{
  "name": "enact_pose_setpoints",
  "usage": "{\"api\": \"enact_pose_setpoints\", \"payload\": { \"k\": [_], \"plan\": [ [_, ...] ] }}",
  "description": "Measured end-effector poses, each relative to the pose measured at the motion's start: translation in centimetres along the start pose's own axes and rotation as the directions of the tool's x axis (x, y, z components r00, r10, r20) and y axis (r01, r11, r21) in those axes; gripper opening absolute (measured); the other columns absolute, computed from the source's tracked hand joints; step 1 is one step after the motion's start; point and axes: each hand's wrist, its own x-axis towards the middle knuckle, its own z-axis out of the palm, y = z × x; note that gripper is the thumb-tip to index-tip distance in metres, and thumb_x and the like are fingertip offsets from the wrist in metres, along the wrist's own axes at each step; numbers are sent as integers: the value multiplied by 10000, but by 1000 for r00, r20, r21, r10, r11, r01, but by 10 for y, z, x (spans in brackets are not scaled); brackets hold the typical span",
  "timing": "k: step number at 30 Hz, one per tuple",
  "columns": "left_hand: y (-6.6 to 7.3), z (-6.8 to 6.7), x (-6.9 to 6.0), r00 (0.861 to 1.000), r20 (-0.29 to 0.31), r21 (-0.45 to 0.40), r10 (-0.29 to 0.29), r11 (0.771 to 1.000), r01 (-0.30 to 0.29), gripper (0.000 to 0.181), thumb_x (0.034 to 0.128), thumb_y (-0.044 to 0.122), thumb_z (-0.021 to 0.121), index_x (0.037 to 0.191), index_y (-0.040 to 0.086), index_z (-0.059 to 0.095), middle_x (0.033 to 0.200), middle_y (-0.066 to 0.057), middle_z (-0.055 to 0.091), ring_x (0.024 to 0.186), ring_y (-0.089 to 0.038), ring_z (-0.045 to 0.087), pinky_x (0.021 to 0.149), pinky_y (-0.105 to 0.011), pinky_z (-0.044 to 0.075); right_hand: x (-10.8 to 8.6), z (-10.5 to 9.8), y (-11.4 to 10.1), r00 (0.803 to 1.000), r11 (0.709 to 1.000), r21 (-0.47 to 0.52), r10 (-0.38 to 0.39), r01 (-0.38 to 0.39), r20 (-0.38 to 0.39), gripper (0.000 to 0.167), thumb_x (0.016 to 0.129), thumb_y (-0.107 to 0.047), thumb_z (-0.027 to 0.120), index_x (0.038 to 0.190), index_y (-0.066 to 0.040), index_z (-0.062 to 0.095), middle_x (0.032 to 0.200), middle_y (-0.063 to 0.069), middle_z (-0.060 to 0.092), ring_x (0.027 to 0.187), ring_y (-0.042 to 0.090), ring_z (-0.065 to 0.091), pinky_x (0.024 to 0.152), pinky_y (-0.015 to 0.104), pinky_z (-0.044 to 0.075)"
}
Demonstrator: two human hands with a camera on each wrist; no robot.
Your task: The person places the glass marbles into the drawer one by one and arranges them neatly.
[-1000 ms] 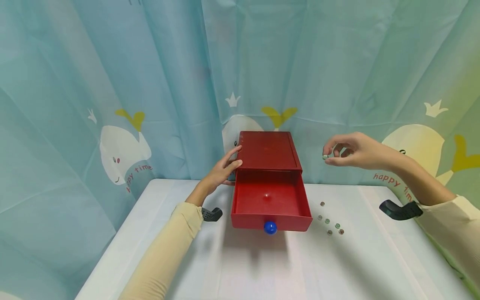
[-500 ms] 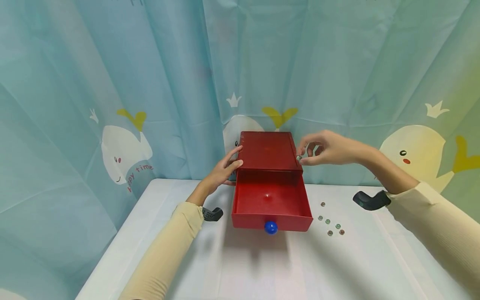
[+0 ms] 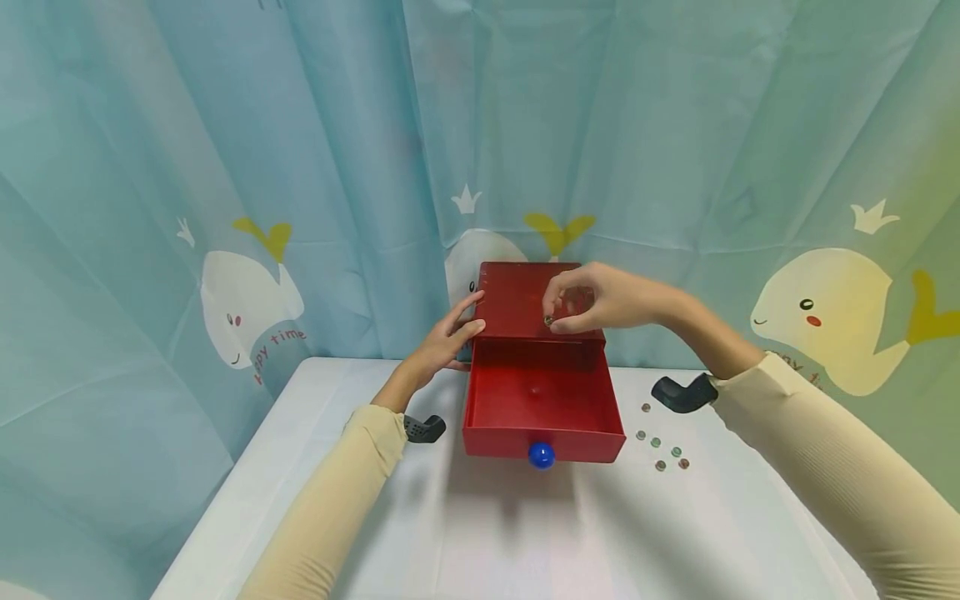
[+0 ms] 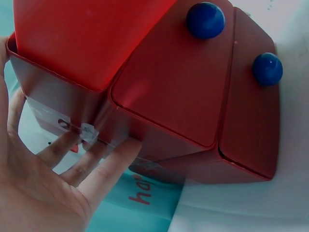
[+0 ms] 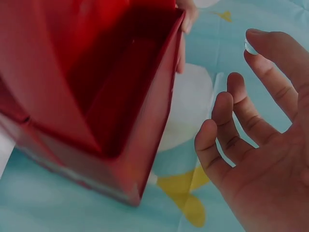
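The right hand [image 3: 611, 297] has moved leftward, bringing a pinched clear round marble [image 5: 249, 47] nearer the open red drawer [image 3: 581, 445] of the red plastic cabinet [image 3: 513, 287]. The left hand [image 3: 437, 344], fingers extended, touches the cabinet.

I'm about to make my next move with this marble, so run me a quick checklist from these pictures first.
1. Marble secure: ok, pinched between the right hand's thumb and index finger.
2. Drawer open: ok, the top one is pulled out.
3. Marble directly over the drawer: cannot tell; in the head view it shows against the cabinet's top, and height is hard to judge.
4. Left hand at the cabinet: ok, fingers touch its left side.
5. Loose marbles off the table: not ok, six lie right of the cabinet.
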Motion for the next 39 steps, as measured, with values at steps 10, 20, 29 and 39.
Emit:
{"api": "enact_pose_setpoints", "payload": {
  "k": [10,20,29,39],
  "plan": [
    [0,1,-1,1000,-14,1,-9,1000,9,633,1020,446,551,1596,461,288,1598,-114,374,1404,-355,442,904,-595,561,23,20,-3,997,995,69,-70,69,9,112,910,-191,791,1003,-188,728,917,-14,695,816,228,632,706,343,577],
    [1,2,-3,1000,-20,6,-6,1000,7,638,1011,450,557,1590,476,292,1587,-103,391,1385,-348,465,888,-583,573,36,33,0,994,990,86,-111,111,1,115,906,-177,798,998,-184,729,909,-20,692,822,216,633,734,366,583],
    [0,1,-2,1000,-16,3,-10,1000,10,628,1017,447,554,1588,480,293,1598,-104,381,1395,-351,454,902,-596,562,39,40,1,993,990,74,-121,120,7,127,901,-186,802,1007,-168,737,919,1,690,831,213,630,761,381,582],
    [-1,0,-3,1000,-16,4,-8,1000,8,624,1024,448,545,1593,465,289,1597,-122,378,1391,-370,453,901,-608,558,42,43,3,991,988,83,-130,128,18,116,906,-183,797,1004,-167,736,909,-18,693,813,209,633,762,370,579]
  ]
}}
